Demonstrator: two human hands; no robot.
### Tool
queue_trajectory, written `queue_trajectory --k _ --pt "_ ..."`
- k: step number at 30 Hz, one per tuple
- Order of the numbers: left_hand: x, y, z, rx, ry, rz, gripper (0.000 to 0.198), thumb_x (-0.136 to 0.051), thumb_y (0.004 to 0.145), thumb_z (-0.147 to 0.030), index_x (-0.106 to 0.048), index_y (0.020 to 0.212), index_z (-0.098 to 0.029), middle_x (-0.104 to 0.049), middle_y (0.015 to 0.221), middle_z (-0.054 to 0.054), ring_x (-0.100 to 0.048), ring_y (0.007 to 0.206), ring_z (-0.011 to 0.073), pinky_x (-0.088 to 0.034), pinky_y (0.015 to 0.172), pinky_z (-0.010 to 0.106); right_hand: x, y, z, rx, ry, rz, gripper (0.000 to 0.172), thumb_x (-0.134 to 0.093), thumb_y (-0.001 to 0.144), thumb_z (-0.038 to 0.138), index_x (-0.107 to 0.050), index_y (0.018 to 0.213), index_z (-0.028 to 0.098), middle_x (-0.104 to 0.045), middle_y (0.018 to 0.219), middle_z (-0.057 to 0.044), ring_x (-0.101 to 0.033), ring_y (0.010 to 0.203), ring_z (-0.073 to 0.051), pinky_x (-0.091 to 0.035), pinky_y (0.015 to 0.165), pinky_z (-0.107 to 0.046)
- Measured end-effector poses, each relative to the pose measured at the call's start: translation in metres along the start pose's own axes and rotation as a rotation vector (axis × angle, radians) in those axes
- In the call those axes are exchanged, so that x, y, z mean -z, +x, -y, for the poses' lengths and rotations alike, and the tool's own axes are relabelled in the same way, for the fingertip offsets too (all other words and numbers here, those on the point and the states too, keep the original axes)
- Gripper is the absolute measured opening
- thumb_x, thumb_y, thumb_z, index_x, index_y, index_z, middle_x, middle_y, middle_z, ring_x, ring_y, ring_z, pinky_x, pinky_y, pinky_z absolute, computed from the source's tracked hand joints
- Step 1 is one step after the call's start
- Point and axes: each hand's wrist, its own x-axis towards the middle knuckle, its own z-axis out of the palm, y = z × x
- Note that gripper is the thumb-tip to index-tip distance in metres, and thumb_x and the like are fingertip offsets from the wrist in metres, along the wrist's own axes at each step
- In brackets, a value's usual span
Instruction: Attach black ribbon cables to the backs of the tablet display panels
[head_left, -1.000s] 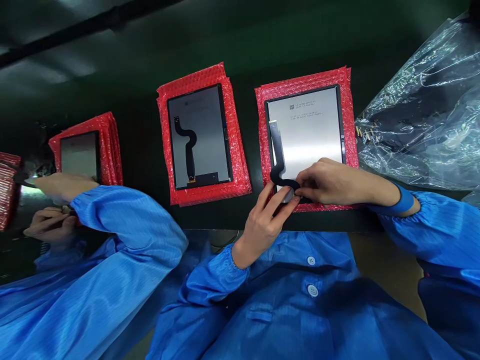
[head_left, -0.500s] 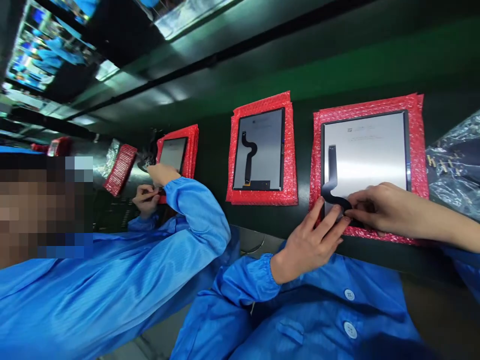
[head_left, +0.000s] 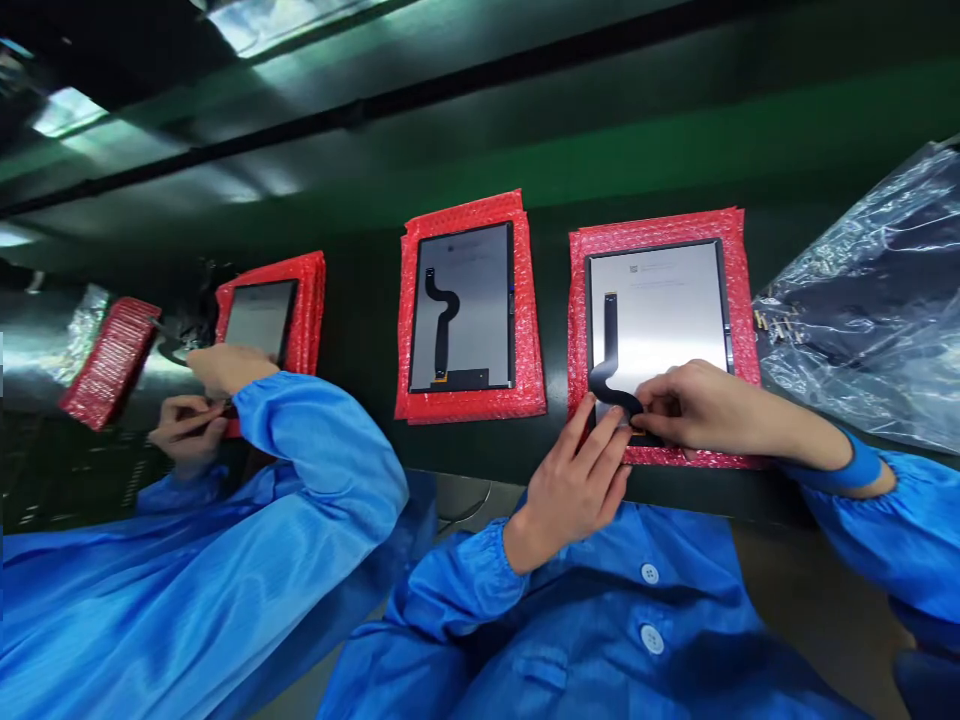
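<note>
A silver display panel [head_left: 667, 310] lies back-up on a red bubble-wrap pad [head_left: 581, 330] at the near edge of the dark green belt. A black flex cable [head_left: 609, 360] runs down its left side and curves right at the bottom. My left hand [head_left: 581, 480] reaches up with its fingers stretched, the tips pressing the cable's lower bend. My right hand [head_left: 701, 405] comes in from the right, its fingers curled and pinched on the cable's end at the panel's bottom edge.
A second panel [head_left: 465, 305] with its cable lies on a red pad to the left. Further left a co-worker in blue sleeves [head_left: 315, 450] handles a third panel [head_left: 259, 315]. A stack of red pads [head_left: 112, 355] lies far left; a crinkled clear bag [head_left: 870, 290] lies right.
The view swung left and up, then came partly back. Both my hands stayed on the cable's lower end. The co-worker's hands kept at the third panel.
</note>
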Motion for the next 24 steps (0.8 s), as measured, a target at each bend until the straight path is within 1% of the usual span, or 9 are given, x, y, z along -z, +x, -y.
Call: queue_trajectory --k 6,8,10,12,15,19,24 --pt "0.007 0.005 -0.002 0.018 -0.045 -0.047 0.048 -0.058 0.099 -0.022 -0.056 0.144 -0.003 -0.059 0.151 0.021 -0.027 0.16 0.0392 -0.056 0.115 0.053 0.004 0.001 0.012 -0.021 0.056 0.009 0.027 -0.059 0.091 0.037 -0.058 0.069 0.02 -0.063 0.056 0.0 -0.054 0.049 -0.014 -0.041 0.053 -0.028" --pt "0.008 0.005 -0.002 0.009 -0.043 -0.059 0.048 -0.059 0.099 -0.021 -0.056 0.142 -0.003 -0.06 0.149 0.021 -0.029 0.159 0.0397 -0.056 0.115 0.053 0.004 0.001 0.013 -0.04 0.093 -0.003 0.023 -0.06 0.09 0.037 -0.062 0.076 0.02 -0.063 0.056 0.001 -0.055 0.048 -0.014 -0.042 0.053 -0.027" --pt "0.008 0.006 -0.002 0.006 -0.041 -0.069 0.047 -0.059 0.099 -0.021 -0.057 0.142 -0.003 -0.061 0.149 0.021 -0.032 0.158 0.0401 -0.056 0.115 0.053 0.003 0.0 0.014 -0.067 0.141 -0.033 0.021 -0.06 0.09 0.039 -0.065 0.086 0.019 -0.062 0.054 0.003 -0.058 0.046 -0.015 -0.045 0.053 -0.027" --pt "0.008 0.006 -0.003 0.014 -0.044 -0.072 0.046 -0.058 0.099 -0.022 -0.058 0.141 -0.004 -0.061 0.148 0.02 -0.035 0.156 0.0402 -0.057 0.114 0.053 0.003 0.0 0.016 -0.102 0.202 -0.055 0.024 -0.059 0.091 0.041 -0.065 0.095 0.018 -0.062 0.055 0.004 -0.06 0.044 -0.016 -0.047 0.053 -0.028" --pt "0.008 0.007 -0.003 0.028 -0.052 -0.076 0.046 -0.058 0.099 -0.023 -0.058 0.141 -0.005 -0.063 0.147 0.02 -0.039 0.154 0.0402 -0.058 0.113 0.053 0.002 -0.001 0.017 -0.141 0.284 -0.067 0.026 -0.059 0.093 0.043 -0.063 0.099 0.018 -0.064 0.059 0.003 -0.061 0.042 -0.016 -0.047 0.049 -0.027" --pt "0.007 0.007 -0.004 0.019 -0.052 -0.096 0.047 -0.059 0.099 -0.022 -0.057 0.141 -0.002 -0.063 0.146 0.02 -0.038 0.155 0.0399 -0.056 0.115 0.051 0.002 -0.002 0.016 -0.158 0.305 -0.105 0.026 -0.059 0.096 0.043 -0.061 0.104 0.018 -0.064 0.06 0.003 -0.063 0.044 -0.015 -0.046 0.048 -0.025" --pt "0.009 0.009 -0.003 -0.001 -0.036 -0.109 0.047 -0.059 0.098 -0.022 -0.058 0.141 -0.004 -0.062 0.147 0.02 -0.035 0.157 0.039 -0.054 0.117 0.05 0.001 -0.002 0.015 -0.131 0.271 -0.153 0.026 -0.057 0.096 0.044 -0.058 0.105 0.02 -0.066 0.063 0.004 -0.063 0.041 -0.015 -0.046 0.047 -0.024"
